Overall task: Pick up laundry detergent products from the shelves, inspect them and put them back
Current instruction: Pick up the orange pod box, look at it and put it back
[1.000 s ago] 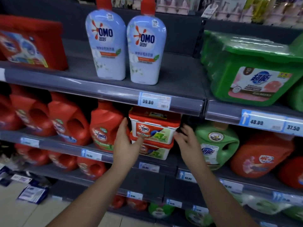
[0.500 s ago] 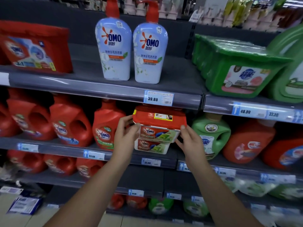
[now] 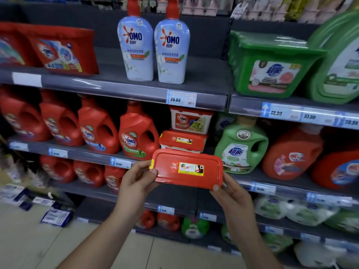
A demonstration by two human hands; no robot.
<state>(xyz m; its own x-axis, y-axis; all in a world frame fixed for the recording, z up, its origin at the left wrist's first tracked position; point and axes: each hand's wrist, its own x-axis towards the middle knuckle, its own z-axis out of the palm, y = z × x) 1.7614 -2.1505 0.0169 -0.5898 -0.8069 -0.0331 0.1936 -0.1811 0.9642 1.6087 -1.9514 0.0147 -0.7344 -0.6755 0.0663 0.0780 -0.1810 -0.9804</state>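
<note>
Red-lidded tub now off shelf stack, tilted lid-up at frame centre. Your left hand and right hand clamp its ends. Pick-up done; inspection begins.

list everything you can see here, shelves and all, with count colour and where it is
held tub: 1, red lid with yellow sticker, in both hands before the middle shelf
stacked tubs: 2, red lids over white, middle shelf centre, behind the held one
OMO jugs: at least 4, red, middle shelf left
pump bottles: 2, pale blue with red pumps, top shelf centre
red packs: at least 2, top shelf left
green tubs: a row, count unclear, top shelf right
green jug: 1, middle shelf right of the tubs
red-orange jugs: at least 2, middle shelf far right
price tags: several, white and blue, shelf edges
left hand: 1, on the tub's left end
right hand: 1, at its lower right corner
</note>
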